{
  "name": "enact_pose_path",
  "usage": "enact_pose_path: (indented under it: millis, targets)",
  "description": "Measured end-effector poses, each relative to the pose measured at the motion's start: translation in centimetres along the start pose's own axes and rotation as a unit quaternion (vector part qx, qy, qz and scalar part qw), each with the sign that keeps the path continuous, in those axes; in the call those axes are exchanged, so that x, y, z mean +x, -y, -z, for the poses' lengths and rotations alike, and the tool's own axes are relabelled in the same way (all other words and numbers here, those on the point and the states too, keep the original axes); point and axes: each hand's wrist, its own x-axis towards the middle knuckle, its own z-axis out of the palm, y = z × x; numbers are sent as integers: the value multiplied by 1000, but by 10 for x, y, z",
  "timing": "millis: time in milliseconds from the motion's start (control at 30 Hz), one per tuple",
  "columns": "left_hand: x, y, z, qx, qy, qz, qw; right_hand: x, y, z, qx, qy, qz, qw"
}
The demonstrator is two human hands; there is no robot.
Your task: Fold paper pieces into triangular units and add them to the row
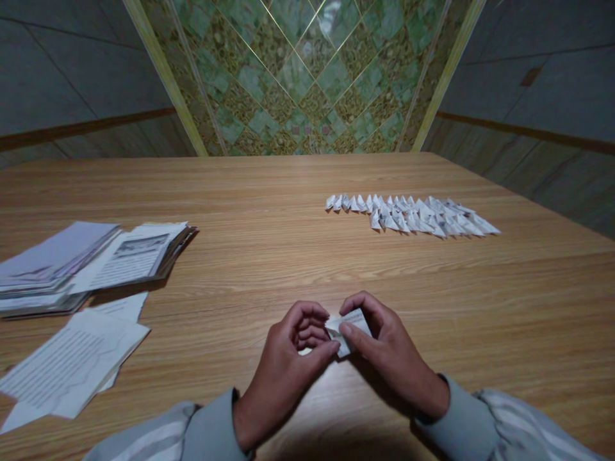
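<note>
A small folded piece of printed paper [359, 319] is between my two hands near the front of the table. My right hand [384, 342] grips it, thumb on top and fingers behind its upper right edge. My left hand [300, 346] is curled at the paper's left side, with the thumb tip touching its lower left corner. The left fingertips are close to its left corner, and whether they press on it is hard to tell.
Two rows of small folded paper pieces [413, 214] stand at the back right of the wooden table [230, 256]. Stacked booklets and papers [57, 253] lie at the left, with loose printed sheets [77, 358] in front. A tiled wall [307, 77] rises behind.
</note>
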Motion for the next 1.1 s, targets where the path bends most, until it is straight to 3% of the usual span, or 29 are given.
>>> enact_pose_path:
  millis: [333,533,600,900,1100]
  targets:
    - [-5,3,3,187,36,-130,973,1,6,1,-147,11,50,988]
    - [-1,3,1,45,17,-11,999,-1,3,3,-141,11,94,986]
    - [0,2,1,25,4,0,1000,-2,2,3,-127,12,91,988]
    - [-6,2,2,56,-29,-61,996,-3,2,1,-115,2,87,990]
    - [-6,4,5,92,-46,-108,989,-5,8,2,-137,41,115,983]
